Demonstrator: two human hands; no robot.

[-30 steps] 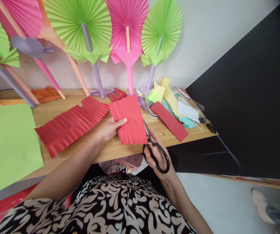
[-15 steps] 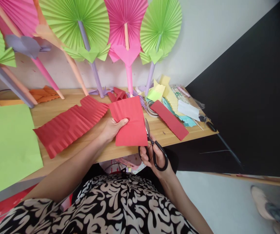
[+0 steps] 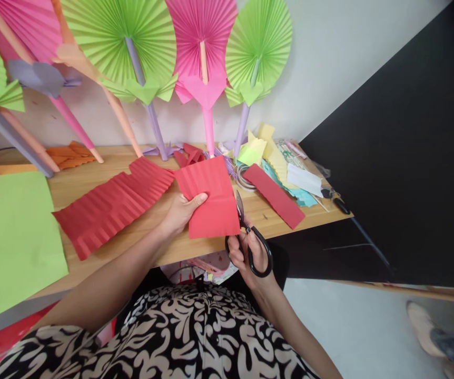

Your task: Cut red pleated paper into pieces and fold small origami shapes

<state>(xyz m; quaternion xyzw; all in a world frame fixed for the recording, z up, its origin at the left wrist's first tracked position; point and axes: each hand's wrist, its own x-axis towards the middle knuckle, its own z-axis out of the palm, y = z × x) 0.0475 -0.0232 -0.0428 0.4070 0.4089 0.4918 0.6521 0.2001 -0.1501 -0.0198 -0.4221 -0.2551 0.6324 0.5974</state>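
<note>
My left hand (image 3: 185, 208) grips a red paper piece (image 3: 215, 213), thumb on top and the other fingers underneath, hidden. In my right hand (image 3: 246, 250) are black-handled scissors (image 3: 262, 266), their blades at the right edge of that paper and pointing away from me. A creased red paper strip (image 3: 112, 202) lies on the table to the left of the held piece. On the other side rests a smooth, narrow red strip (image 3: 274, 195).
A large green sheet (image 3: 13, 242) covers the left part of the wooden table (image 3: 264, 218). Paper fans (image 3: 199, 31) on rolled sticks lean against the wall. Yellow, teal and white scraps (image 3: 304, 178) and a tape roll (image 3: 244, 178) lie at the back right.
The view has shifted slightly. My hands, the held red paper and the scissors have kept nearly the same positions, with the paper turned very slightly.
</note>
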